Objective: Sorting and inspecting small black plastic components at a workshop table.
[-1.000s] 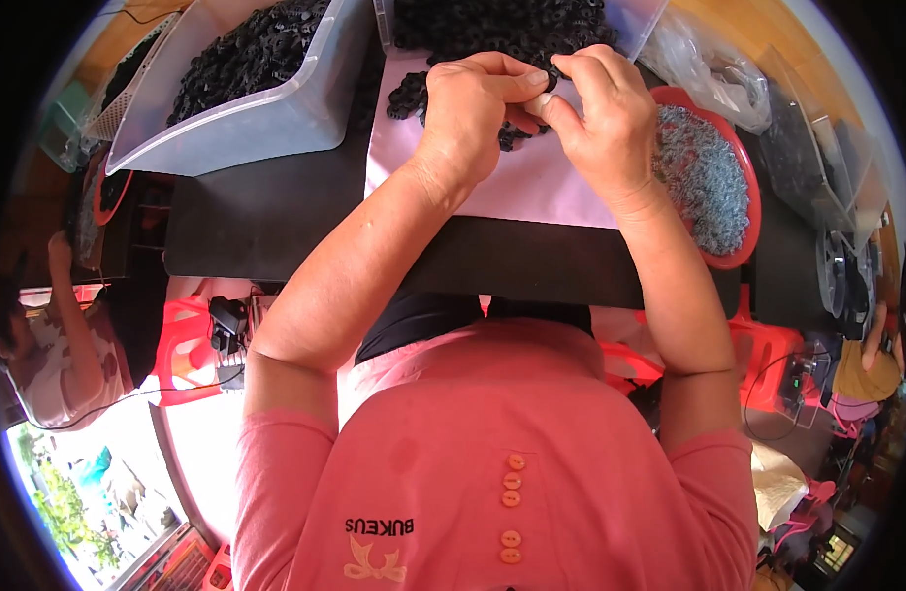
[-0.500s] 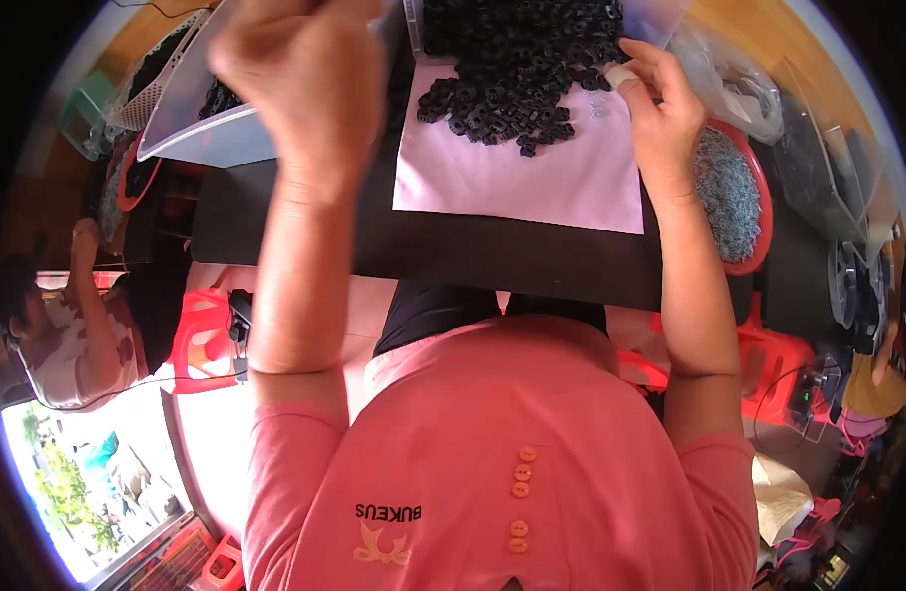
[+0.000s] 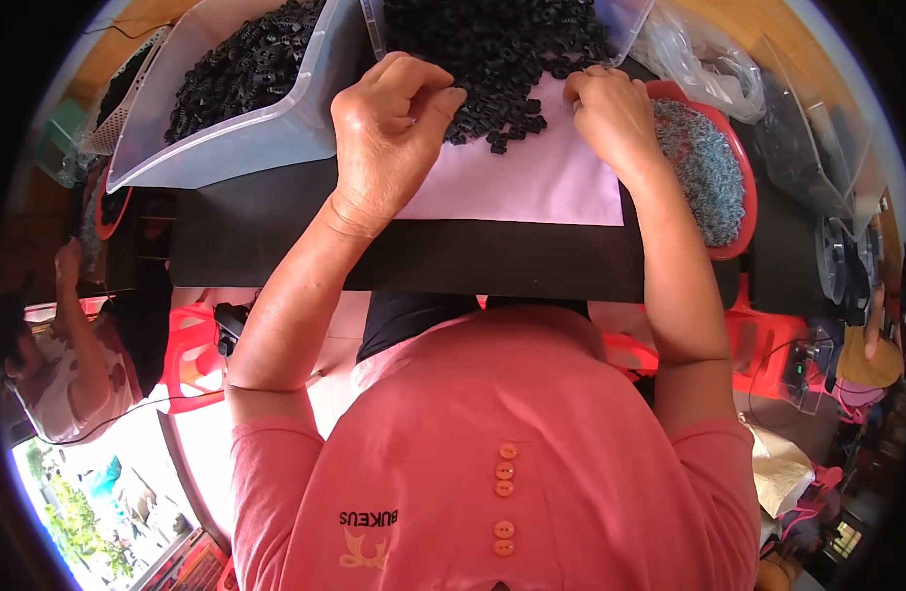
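A heap of small black plastic parts (image 3: 502,103) spills onto a pink sheet (image 3: 542,187) on the dark table. My left hand (image 3: 389,123) is over the left edge of the heap, thumb and forefinger drawn together; whatever they pinch is too small to make out. At the heap's right side, my right hand (image 3: 611,113) bends down over the sheet with curled fingers. Its fingertips are turned away, so what they grip is hidden. Behind the heap, more black parts fill a clear bin (image 3: 630,25) tipped toward me.
Left of the sheet stands a translucent bin (image 3: 231,158) of black parts. On the right is a red basin (image 3: 744,212) of small blue-grey pieces, with a clear plastic bag (image 3: 704,74) behind it. A person (image 3: 74,360) sits at the far left; red stools flank me.
My left hand has come down from over the left bin to the heap's left edge. My right hand has curled over the sheet beside the heap. The view has shifted slightly.
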`<state>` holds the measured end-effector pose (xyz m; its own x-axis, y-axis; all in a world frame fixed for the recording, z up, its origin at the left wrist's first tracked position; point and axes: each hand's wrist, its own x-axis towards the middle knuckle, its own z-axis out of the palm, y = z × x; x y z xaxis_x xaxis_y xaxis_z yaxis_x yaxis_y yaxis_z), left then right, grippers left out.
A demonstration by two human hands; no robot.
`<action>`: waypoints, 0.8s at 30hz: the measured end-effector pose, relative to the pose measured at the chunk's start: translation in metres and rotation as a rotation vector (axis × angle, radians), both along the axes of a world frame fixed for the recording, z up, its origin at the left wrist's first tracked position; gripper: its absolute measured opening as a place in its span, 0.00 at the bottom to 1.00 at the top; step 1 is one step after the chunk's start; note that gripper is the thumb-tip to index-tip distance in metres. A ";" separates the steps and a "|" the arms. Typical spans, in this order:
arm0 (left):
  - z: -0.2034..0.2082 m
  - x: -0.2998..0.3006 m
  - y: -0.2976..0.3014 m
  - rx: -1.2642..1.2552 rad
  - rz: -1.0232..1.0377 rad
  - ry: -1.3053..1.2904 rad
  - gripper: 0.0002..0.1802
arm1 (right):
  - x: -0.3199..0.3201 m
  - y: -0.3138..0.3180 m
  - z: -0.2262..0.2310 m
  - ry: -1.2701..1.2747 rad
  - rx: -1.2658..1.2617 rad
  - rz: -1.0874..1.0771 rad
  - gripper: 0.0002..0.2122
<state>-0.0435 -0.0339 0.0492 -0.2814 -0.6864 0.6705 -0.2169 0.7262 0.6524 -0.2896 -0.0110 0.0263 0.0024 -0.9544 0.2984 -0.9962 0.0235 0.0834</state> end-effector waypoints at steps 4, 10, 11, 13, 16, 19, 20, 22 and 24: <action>-0.018 0.006 -0.007 0.048 0.094 -0.045 0.05 | 0.001 0.000 -0.001 -0.162 -0.062 0.046 0.12; -0.021 0.008 -0.013 0.143 0.171 -0.059 0.05 | 0.000 0.000 -0.008 -0.035 -0.123 0.045 0.14; -0.022 0.008 -0.013 0.165 0.179 -0.062 0.05 | 0.000 0.001 -0.006 0.004 -0.059 0.039 0.14; -0.024 0.009 -0.012 0.181 0.177 -0.077 0.05 | 0.007 0.002 -0.004 -0.024 -0.094 0.074 0.14; -0.029 0.008 -0.013 0.179 0.179 -0.101 0.05 | 0.015 0.003 -0.002 -0.100 -0.131 0.155 0.13; -0.036 0.008 -0.018 0.125 0.196 -0.128 0.05 | 0.016 0.003 -0.008 -0.128 -0.153 0.217 0.12; -0.036 0.009 -0.019 0.098 0.246 -0.185 0.05 | 0.017 0.003 -0.009 -0.102 -0.172 0.229 0.11; -0.040 0.009 -0.022 0.070 0.300 -0.249 0.07 | 0.015 0.004 -0.006 -0.110 -0.095 0.194 0.12; -0.046 0.011 -0.029 -0.070 0.334 -0.256 0.09 | 0.017 0.006 0.000 -0.137 -0.036 0.165 0.12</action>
